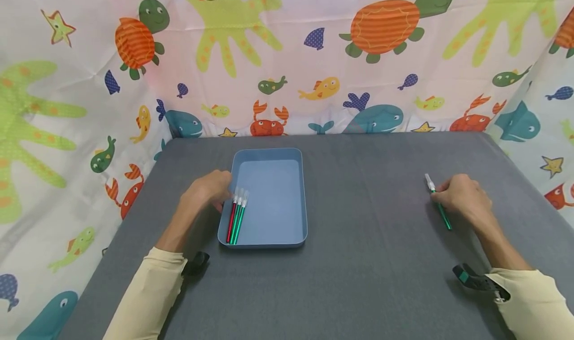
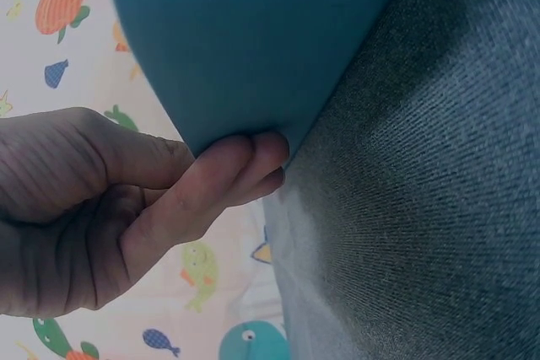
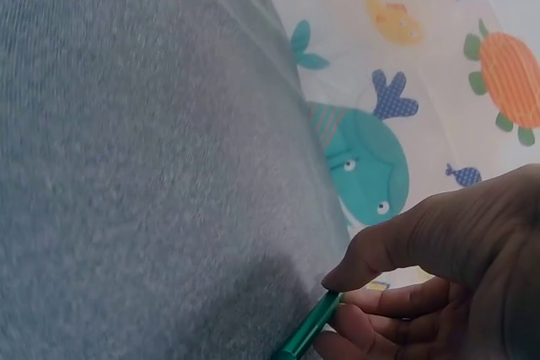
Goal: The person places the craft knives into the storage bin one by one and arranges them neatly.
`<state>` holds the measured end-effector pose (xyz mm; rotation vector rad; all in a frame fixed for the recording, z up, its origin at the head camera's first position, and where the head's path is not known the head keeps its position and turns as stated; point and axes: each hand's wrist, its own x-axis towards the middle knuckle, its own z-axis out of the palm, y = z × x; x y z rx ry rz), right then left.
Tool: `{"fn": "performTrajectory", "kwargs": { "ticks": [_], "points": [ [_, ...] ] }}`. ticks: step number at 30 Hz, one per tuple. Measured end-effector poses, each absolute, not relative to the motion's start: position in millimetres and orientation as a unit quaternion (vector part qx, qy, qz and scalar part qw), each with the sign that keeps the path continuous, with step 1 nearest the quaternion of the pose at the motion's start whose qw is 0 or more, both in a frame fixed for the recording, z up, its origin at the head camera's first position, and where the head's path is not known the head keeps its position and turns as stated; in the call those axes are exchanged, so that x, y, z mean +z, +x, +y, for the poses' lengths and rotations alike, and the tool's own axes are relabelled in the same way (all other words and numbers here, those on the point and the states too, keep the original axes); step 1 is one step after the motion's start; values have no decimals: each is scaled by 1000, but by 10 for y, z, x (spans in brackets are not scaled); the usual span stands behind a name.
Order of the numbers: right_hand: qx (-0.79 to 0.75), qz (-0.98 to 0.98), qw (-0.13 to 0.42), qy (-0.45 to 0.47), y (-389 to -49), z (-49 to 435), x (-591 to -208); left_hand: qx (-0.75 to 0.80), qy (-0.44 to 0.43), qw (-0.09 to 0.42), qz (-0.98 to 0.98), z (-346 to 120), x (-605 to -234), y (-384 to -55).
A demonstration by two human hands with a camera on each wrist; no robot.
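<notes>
At the tray's left side, my left hand holds the wall of a shallow blue tray. In the left wrist view, curled fingers lie against the tray's outer wall and the thumb is at its rim. One red pen and two green pens with clear caps lie side by side along the tray's left edge. Far to the right, my right hand pinches a green pen between thumb and fingers, its clear cap pointing away. The right wrist view shows this pen's green barrel.
A grey cloth-covered table lies under everything, with a wide stretch between the tray and the right hand. A white curtain printed with sea animals borders the back and both sides. Black wrist straps show at the sleeves.
</notes>
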<state>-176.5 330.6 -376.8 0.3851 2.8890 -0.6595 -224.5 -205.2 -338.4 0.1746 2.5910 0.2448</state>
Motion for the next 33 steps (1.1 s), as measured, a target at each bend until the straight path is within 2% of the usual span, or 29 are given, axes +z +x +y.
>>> {"fn": "performTrajectory", "kwargs": {
  "ticks": [8, 33],
  "points": [
    [-236, 964, 68, 102, -1765, 3172, -3641, 94, 63, 261, 959, -2043, -3380, -2237],
    [-390, 915, 103, -27, -1739, 2222, -3306, 88, 87, 247, 961, -2037, -3381, -2216]
  ]
}}
